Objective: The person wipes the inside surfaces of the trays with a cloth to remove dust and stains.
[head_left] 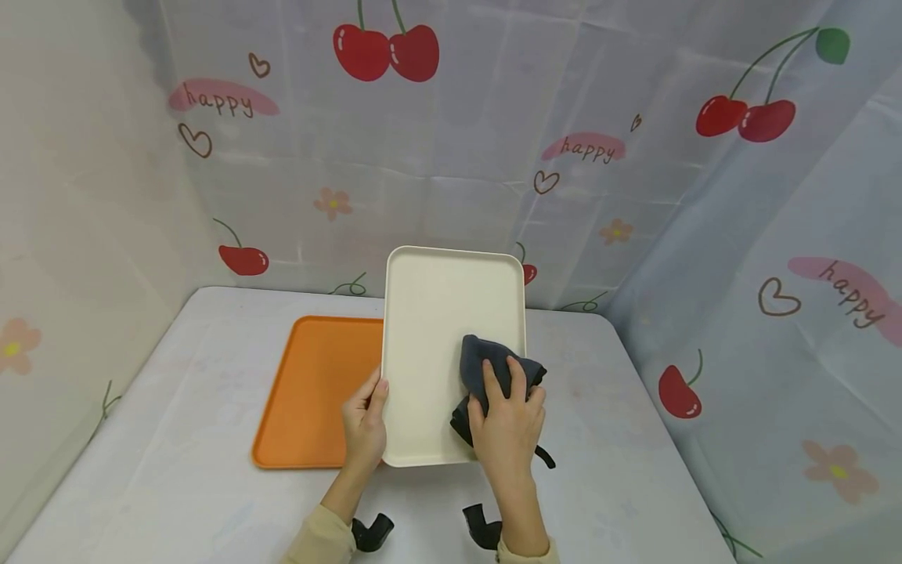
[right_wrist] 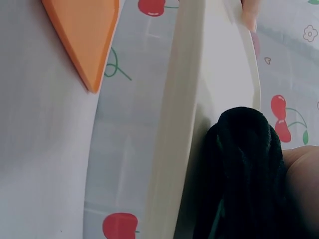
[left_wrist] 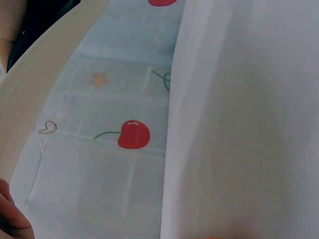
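Observation:
A cream rectangular tray (head_left: 437, 321) is held up, tilted toward the head camera, with its low rim all round. My left hand (head_left: 365, 427) grips its left edge, thumb on the front side, other fingers partly hidden behind. On the tray's lower right, my right hand (head_left: 510, 427) holds a dark grey cloth (head_left: 486, 356) against the inner face, fingers spread over it. In the right wrist view the cloth (right_wrist: 244, 164) is bunched in thick folds beside the tray's side wall (right_wrist: 174, 119). A fingertip (right_wrist: 250, 15) shows at the tray's far edge.
An orange tray (head_left: 310, 392) lies on the white-covered table (head_left: 176, 439), partly behind the cream one. A cherry-print curtain (head_left: 458, 157) hangs along the back and right. Black curved pieces (head_left: 373, 533) sit at both wrists.

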`<state>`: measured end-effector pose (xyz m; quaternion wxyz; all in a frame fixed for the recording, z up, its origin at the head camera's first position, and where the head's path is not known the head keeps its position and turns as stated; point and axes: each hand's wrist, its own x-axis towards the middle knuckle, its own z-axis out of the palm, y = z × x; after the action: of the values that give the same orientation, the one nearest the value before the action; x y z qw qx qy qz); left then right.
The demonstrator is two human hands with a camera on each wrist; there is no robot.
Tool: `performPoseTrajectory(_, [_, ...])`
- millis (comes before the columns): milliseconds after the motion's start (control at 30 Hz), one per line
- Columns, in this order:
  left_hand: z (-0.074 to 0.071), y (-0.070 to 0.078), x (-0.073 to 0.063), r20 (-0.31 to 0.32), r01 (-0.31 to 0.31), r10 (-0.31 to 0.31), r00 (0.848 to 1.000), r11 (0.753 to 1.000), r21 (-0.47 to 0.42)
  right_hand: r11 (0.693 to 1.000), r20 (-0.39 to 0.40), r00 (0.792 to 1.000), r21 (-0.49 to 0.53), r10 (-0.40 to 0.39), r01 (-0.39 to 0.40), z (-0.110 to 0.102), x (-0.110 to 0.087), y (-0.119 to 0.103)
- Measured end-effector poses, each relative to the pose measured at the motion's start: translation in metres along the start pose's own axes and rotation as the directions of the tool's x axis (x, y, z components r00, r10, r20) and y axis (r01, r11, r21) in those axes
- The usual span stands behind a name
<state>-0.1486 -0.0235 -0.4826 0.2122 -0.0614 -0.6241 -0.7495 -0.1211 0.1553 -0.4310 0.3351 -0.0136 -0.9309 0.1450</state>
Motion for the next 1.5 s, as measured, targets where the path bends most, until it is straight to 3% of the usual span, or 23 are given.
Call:
performPoseTrajectory(533, [0.001,-0.003,0.0,-0.009,0.002,-0.002,1.0,1.0,0.003,0.997,-0.02,0.997,0.003,-0.076,0.076,0.005,-0.007,-0.016])
performPoseTrajectory(800, [0.002,-0.003,-0.001,-0.018,0.017,-0.017,1.0,1.0,0.006,0.996,0.008,0.996,0.014,-0.092,0.092,0.005,-0.011,-0.024])
performPoseTrajectory(1500, [0.003,-0.002,-0.004,0.021,-0.018,0.018,1.0,0.999,-0.029,0.979,0.025,0.979,0.029,-0.202,0.202,0.007,-0.019,-0.05])
